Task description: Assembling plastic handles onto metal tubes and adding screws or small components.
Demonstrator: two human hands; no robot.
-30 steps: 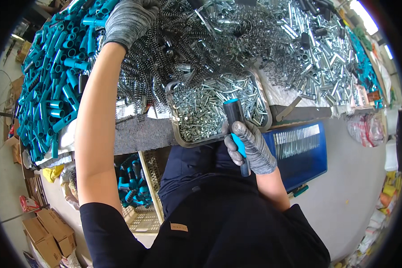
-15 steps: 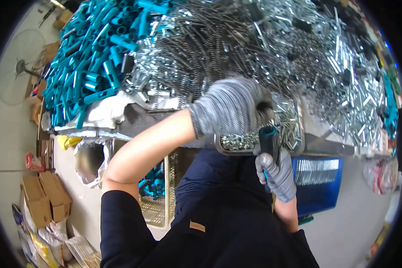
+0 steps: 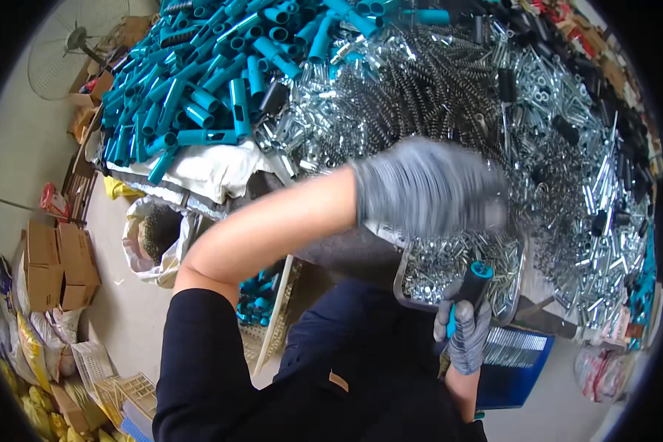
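Observation:
My right hand (image 3: 465, 335), in a grey glove, is closed around a thick black tube (image 3: 470, 291) with a teal end that points up and away from me. A strip of teal also shows beside the fingers. My left hand (image 3: 431, 188), gloved in grey too, hangs above the far side of a shallow tray (image 3: 403, 283) of small metal parts. Motion smears its fingers, so whether anything is in them is hidden. Beyond it spread dark coil springs (image 3: 427, 88) and shiny metal pieces (image 3: 317, 110). Teal tubes (image 3: 199, 110) are heaped at the far left.
A blue bin (image 3: 512, 390) with a row of metal rods sits below the table at right. A cream plastic crate (image 3: 261, 346) holding teal parts stands near my left side. Left on the floor are a white sack (image 3: 134, 243), cardboard boxes (image 3: 59, 265) and a fan (image 3: 77, 40).
The whole view has shifted, moving the table's contents right and lower. My left hand has drawn away from the tube's end toward the heap. My right hand keeps its grip on the tube.

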